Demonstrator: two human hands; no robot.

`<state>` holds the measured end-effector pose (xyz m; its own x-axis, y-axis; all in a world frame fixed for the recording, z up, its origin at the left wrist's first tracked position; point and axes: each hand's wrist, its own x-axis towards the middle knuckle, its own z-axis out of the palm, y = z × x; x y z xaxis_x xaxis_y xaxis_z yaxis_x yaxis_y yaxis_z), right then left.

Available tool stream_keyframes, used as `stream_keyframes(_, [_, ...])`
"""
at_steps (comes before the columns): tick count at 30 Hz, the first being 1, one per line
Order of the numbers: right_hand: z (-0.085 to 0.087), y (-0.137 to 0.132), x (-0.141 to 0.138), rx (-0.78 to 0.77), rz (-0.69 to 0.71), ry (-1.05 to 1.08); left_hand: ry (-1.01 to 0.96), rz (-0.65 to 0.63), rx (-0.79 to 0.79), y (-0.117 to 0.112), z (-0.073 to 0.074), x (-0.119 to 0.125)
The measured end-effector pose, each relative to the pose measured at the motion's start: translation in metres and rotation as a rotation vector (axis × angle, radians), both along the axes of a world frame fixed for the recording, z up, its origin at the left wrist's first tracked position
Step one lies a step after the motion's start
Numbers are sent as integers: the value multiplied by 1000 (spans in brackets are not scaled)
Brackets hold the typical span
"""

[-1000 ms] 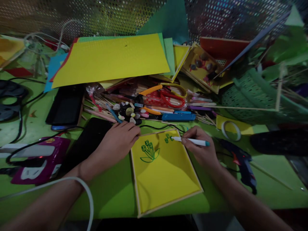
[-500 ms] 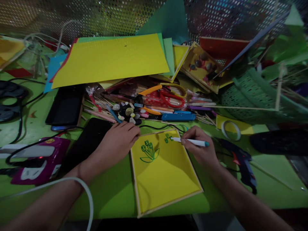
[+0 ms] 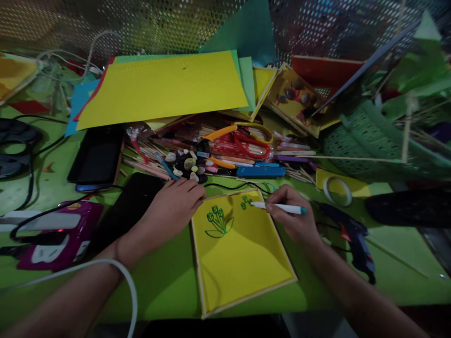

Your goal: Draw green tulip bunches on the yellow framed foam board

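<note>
A yellow board (image 3: 246, 263) framed with thin sticks lies on the green table in front of me. It bears a green drawing of tulips (image 3: 219, 220) at upper left and a smaller flower cluster near the top right. My right hand (image 3: 294, 211) pinches a white felt-tip marker (image 3: 282, 207) with a teal end, its tip at the smaller cluster. Resting palm down at the board's upper left corner is my left hand (image 3: 176, 202), holding nothing, with its fingers stretched toward a pile of pebbles (image 3: 189, 164).
Beyond the board lie scissors (image 3: 220, 133), a blue cutter (image 3: 260, 172) and a stack of coloured sheets (image 3: 162, 89). At right are a glue gun (image 3: 352, 234), a tape roll (image 3: 337, 191) and a green basket (image 3: 362, 141). Phones (image 3: 95, 155) and a purple power strip (image 3: 59, 239) lie left.
</note>
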<state>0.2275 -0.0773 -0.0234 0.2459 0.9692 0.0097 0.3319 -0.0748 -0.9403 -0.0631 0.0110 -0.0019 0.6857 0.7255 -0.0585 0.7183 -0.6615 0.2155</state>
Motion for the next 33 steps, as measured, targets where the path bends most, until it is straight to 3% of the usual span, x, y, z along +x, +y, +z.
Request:
stream_keyframes(6, [-1,-1,5,133,-49,146,3,-10,11,0,0,-2])
stream_keyframes(12, [9,-9,3,224,-76,257,26,-20,9,2,5,-4])
stream_keyframes(22, [19,-17,3,238,-126,293,-19,-26,32,6,7,-8])
stream_keyframes(33, [24,-31,8,154,-80,124,-30,0,4,7,5,-10])
